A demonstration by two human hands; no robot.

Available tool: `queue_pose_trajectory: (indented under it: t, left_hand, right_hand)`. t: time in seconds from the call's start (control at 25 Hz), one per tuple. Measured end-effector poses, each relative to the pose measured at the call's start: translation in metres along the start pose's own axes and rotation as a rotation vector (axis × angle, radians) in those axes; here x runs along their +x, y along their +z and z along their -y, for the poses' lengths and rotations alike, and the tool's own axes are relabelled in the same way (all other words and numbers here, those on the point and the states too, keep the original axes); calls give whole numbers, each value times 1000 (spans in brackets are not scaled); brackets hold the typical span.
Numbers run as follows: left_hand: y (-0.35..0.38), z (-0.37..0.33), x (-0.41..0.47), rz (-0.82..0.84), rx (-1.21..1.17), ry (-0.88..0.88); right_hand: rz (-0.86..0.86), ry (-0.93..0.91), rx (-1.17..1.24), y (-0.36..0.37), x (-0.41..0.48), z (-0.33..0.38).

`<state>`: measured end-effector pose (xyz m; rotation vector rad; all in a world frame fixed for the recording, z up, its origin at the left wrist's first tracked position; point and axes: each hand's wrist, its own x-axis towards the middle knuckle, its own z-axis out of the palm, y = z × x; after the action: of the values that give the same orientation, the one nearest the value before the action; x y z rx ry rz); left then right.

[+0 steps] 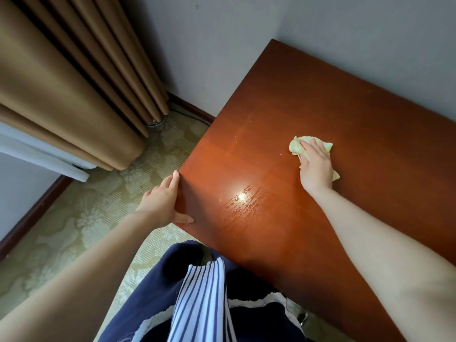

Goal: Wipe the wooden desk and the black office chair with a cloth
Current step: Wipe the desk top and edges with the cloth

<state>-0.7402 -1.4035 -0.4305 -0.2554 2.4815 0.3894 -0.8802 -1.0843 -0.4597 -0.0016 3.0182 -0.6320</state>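
Reddish wooden bench (320,107) stands against grey wall (357,28), long axis running upper left to lower right in the view, short end facing the curtain (74,82). Pale yellow-green cloth (296,145) lies crumpled on the bench top, mid-surface, closer to the wall side; its long axis slants upper left to lower right. Right hand (315,169) lies flat on the cloth, fingers straight and pressing, pointing up-left toward the bench's short end; not clenched. Left hand (164,201) rests released on the near-left bench corner, fingers straight along the short edge, thumb on the near edge. Streaky glare patch (243,196) sits between the hands. Patterned carpet (86,213) below.
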Motion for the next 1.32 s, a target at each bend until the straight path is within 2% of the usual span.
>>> queue_pose_trajectory:
  t: [0.08,0.28,0.4,0.64,0.8,0.96,1.12,1.32]
  left_hand:
    - [0,3,-1,11,-33,15]
    - [-2,9,-1,34,-95,52]
    - [-10,15,0,48,-79,76]
    - [-20,22,3,71,1,102]
    - [-26,26,8,85,81,120]
    - [-29,30,9,105,51,130]
    - [-26,33,5,111,-51,133]
    - [-21,40,-10,99,-190,111]
  right_hand:
    - [49,-59,73,4,-7,14]
    - [240,-442,212,28,-64,80]
    - [298,-591,246,46,-106,106]
    - [448,-703,224,56,-145,112]
    - [574,-818,133,36,-161,76]
    - [671,-914,21,17,-163,49]
    - [726,-1021,-55,20,-146,65]
    - [744,-1053,-12,47,-119,124]
